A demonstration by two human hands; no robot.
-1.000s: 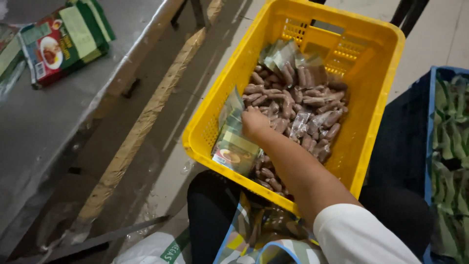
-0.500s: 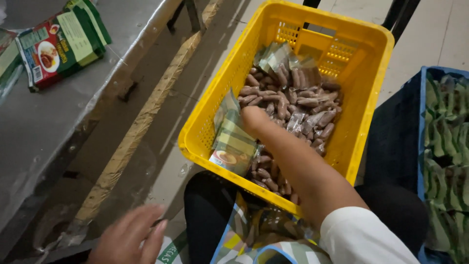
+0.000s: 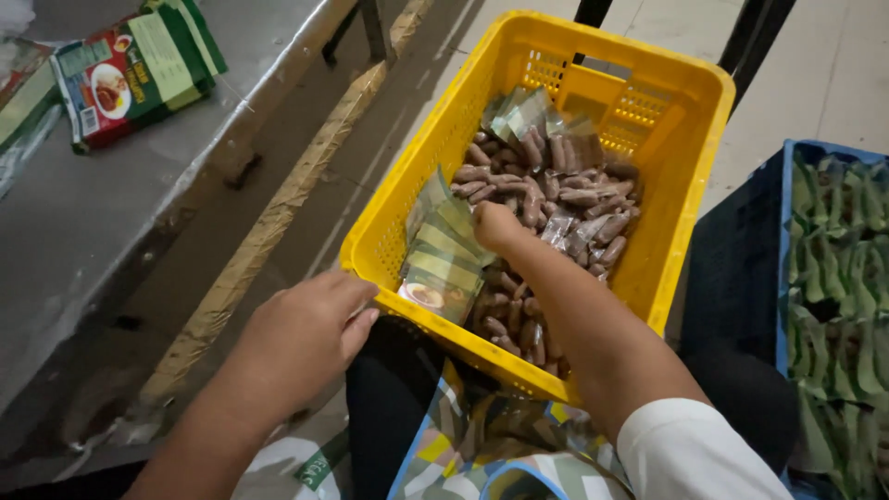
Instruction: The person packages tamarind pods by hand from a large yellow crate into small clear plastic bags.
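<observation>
The right hand (image 3: 495,225) reaches down into the yellow plastic crate (image 3: 690,139), its forearm running from the white sleeve (image 3: 690,454) at the near right up and leftward into the crate. The wrist is bent downward and the fingers are curled in among the contents, touching the upright stack of flat green-and-gold packets (image 3: 443,264) that leans against the crate's near left wall. Whether the fingers actually close on a packet cannot be told, since they are tucked under the back of the hand.

The left hand (image 3: 306,338) hovers just outside the crate's near left corner, back of the hand upward, fingers loosely bent and holding nothing; its fingertips are just beside the crate rim, and contact cannot be made out.

The middle and far part of the crate is filled with small brown sausages in clear wrappers (image 3: 556,190), with a few more packets at the far end. At the far left, on the grey metal worktop (image 3: 83,231), lies a pile of green and red printed packets (image 3: 139,69). To the right stands a blue crate (image 3: 787,185) holding green packets (image 3: 838,278).
</observation>
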